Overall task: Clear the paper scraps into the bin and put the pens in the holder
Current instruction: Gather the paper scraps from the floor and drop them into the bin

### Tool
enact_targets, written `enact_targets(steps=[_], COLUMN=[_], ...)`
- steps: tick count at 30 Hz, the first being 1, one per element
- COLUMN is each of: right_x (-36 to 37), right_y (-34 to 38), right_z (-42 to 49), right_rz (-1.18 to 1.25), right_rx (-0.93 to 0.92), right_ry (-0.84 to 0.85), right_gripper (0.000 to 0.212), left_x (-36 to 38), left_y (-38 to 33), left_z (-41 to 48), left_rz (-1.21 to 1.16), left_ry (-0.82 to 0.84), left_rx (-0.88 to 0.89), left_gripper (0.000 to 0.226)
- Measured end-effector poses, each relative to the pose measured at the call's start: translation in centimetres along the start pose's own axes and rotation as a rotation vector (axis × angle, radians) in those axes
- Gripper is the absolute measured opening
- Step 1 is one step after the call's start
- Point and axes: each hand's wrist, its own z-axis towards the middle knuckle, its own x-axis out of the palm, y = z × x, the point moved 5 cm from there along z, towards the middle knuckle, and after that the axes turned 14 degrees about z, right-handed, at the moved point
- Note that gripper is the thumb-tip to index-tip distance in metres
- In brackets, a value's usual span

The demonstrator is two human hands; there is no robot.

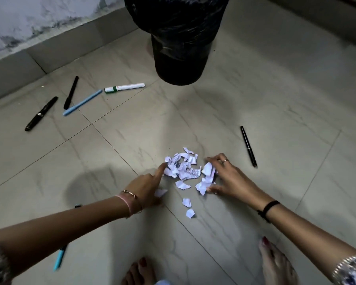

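Illegible red print on white marker

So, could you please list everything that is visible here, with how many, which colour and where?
paper scraps: one pile plus a few loose pieces, white, on the floor between the hands
bin: one, black with a black liner, top centre
black pens: three, two at far left, one right of the pile
light blue pens: two, one at left near the marker, one partly under the left forearm
marker: one, white with green cap, left of the bin
floor: grey tiles
feet: two, bare, bottom edge
left hand: fingers touch the pile's left side
right hand: fingers touch the pile's right side
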Motion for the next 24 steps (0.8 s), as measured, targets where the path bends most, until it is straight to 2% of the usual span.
enact_targets(steps=[2,3,6,9,11,15,17,19,24], right_x=[1.0,1.2,0.2,-1.1,-1.1,0.4,0.7,0.5,1.5], right_y=[1.4,2.2,3.8,4.0,3.9,4.8,5.5,5.7,4.7], right_z=[0.9,1.5,3.2,4.4,5.2,5.9,5.4,4.4,1.0], right_rz=[0.128,0.164,0.209,-0.048,-0.136,-0.124,-0.108,-0.109,-0.242], right_rx=[-0.013,-0.022,-0.047,-0.067,-0.066,-0.131,-0.169,-0.178,-0.088], right_ry=[-0.041,-0.044,-0.033,0.029,0.074,0.151,0.149,0.127,0.167], right_gripper=[0.067,0.067,0.087,0.109,0.114,0.1,0.091,0.09,0.131], left_x=[-1.2,-1.8,-3.1,-3.8,-3.6,-3.2,-3.7,-4.1,-2.4], left_y=[-0.7,-0.9,-0.6,0.9,1.6,0.9,0.6,1.2,1.6], left_z=[0.7,1.2,2.4,2.6,2.9,3.8,3.6,3.2,2.7], left_rz=[-0.126,-0.166,-0.162,0.019,0.044,-0.014,0.023,0.033,-0.006], left_ry=[-0.087,-0.115,-0.146,-0.138,-0.112,-0.056,-0.115,-0.187,-0.146], left_rx=[0.008,0.009,-0.017,-0.129,-0.157,-0.033,0.004,-0.01,0.026], left_gripper=[0.075,0.079,0.099,0.115,0.119,0.099,0.091,0.093,0.127])
